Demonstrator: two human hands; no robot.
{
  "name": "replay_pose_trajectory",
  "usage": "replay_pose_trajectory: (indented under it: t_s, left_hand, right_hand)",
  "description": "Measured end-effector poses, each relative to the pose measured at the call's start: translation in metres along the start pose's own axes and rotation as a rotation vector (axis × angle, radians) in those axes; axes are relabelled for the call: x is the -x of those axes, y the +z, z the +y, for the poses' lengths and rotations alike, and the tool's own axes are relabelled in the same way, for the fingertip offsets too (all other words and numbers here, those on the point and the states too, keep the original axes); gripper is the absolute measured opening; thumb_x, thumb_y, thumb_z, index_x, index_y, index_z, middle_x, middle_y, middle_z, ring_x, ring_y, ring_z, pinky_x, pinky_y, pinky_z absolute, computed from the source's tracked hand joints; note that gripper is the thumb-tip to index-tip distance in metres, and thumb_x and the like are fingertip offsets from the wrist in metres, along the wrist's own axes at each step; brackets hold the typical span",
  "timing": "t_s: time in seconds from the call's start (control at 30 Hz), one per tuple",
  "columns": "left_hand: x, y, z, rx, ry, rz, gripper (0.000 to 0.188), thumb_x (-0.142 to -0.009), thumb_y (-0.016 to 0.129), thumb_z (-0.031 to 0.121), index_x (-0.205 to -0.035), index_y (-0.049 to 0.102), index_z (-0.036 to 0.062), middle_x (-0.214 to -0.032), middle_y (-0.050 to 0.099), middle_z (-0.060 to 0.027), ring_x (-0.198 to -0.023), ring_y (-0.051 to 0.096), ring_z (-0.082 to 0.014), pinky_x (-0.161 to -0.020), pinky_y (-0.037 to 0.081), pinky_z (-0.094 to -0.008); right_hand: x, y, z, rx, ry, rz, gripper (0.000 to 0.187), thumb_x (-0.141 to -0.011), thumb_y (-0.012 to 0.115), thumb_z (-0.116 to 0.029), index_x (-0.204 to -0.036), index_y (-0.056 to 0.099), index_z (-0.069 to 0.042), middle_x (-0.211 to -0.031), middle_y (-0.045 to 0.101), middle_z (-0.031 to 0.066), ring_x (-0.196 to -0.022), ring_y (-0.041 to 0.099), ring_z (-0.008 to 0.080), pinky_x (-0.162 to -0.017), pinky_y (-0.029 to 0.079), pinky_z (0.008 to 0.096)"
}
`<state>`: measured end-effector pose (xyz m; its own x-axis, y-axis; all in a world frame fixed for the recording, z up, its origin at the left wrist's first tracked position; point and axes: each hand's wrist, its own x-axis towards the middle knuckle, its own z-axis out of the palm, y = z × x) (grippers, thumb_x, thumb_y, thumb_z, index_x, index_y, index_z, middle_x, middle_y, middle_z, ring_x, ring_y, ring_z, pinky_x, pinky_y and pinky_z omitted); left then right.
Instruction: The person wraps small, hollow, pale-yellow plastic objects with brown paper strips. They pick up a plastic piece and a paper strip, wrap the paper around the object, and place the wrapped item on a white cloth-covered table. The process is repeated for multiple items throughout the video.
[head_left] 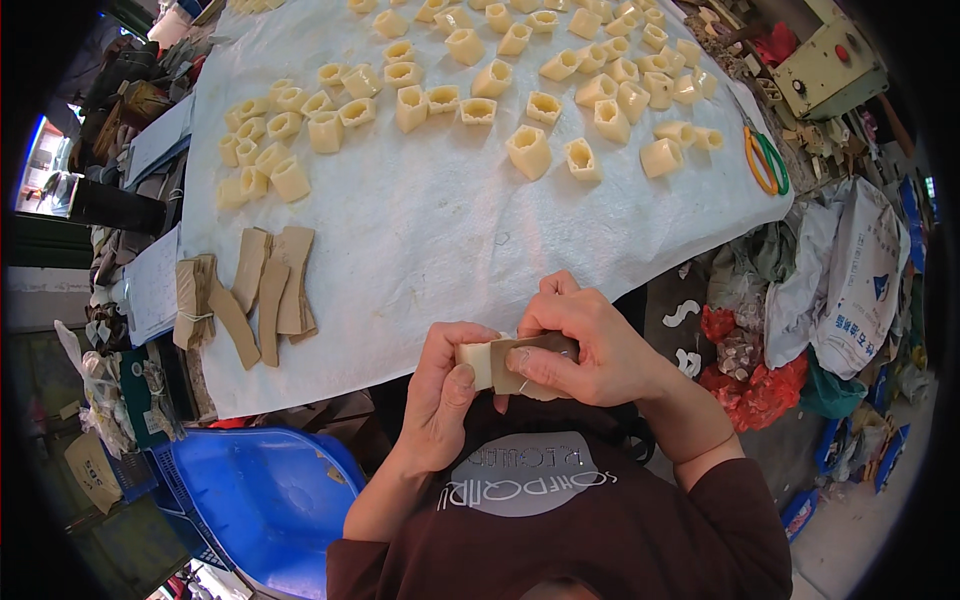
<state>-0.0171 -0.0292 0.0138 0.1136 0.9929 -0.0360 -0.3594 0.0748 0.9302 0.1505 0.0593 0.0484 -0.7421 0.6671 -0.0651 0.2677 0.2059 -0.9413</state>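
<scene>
My left hand [438, 405] pinches a cream-coloured hollow block [475, 363] between thumb and fingers, close in front of my chest. Around the block's right side lies a brown strip [508, 372], pressed by the thumb of my right hand [600, 345]. The rest of that strip disappears under my right fingers. On the white-covered table [420, 260], brown strips [272, 300] of the same colour lie loosely piled at the left. Many similar cream hollow pieces [528, 152] spread over the far half, some upright with their jagged openings showing, others on their sides.
Scissors with orange and green handles [762, 165] lie at the table's right edge. A blue plastic tub [270, 490] stands below at the lower left. Red bags [755, 395] and a white sack [855, 280] crowd the right side. A box with a red button [835, 65] sits far right.
</scene>
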Motion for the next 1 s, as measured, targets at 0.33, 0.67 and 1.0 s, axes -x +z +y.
replay_pose_trajectory:
  t_s: [0.33, 0.67, 1.0]
  left_hand:
    - [-0.002, -0.001, -0.006, -0.096, 0.054, 0.013, 0.038, -0.093, 0.04, 0.036, -0.109, 0.039, 0.0012, -0.095, 0.049, -0.0095, -0.074, 0.051, -0.0141, -0.062, 0.043, -0.0252]
    - [-0.005, 0.005, -0.009, -0.058, 0.002, -0.018, 0.043, -0.091, 0.043, 0.042, -0.108, 0.037, 0.0029, -0.095, 0.049, -0.0093, -0.075, 0.054, -0.016, -0.06, 0.043, -0.0255]
    - [-0.006, 0.011, -0.008, 0.02, -0.034, 0.038, 0.038, -0.093, 0.041, 0.039, -0.11, 0.037, 0.0058, -0.096, 0.046, -0.0049, -0.08, 0.047, -0.0103, -0.061, 0.039, -0.0239]
  right_hand:
    - [-0.006, -0.007, 0.011, 0.335, -0.357, 0.132, 0.02, -0.071, 0.067, -0.017, -0.086, 0.058, -0.007, -0.083, 0.055, 0.0031, -0.084, 0.047, 0.0201, -0.083, 0.027, 0.0362]
    - [-0.004, -0.003, 0.015, 0.177, -0.256, 0.06, 0.011, -0.07, 0.062, -0.009, -0.076, 0.053, -0.008, -0.079, 0.052, 0.0024, -0.08, 0.048, 0.0192, -0.083, 0.027, 0.0353]
    - [-0.002, 0.006, 0.015, 0.142, -0.259, 0.107, 0.02, -0.068, 0.06, -0.009, -0.083, 0.048, -0.007, -0.086, 0.046, 0.0068, -0.085, 0.044, 0.0232, -0.084, 0.029, 0.0364]
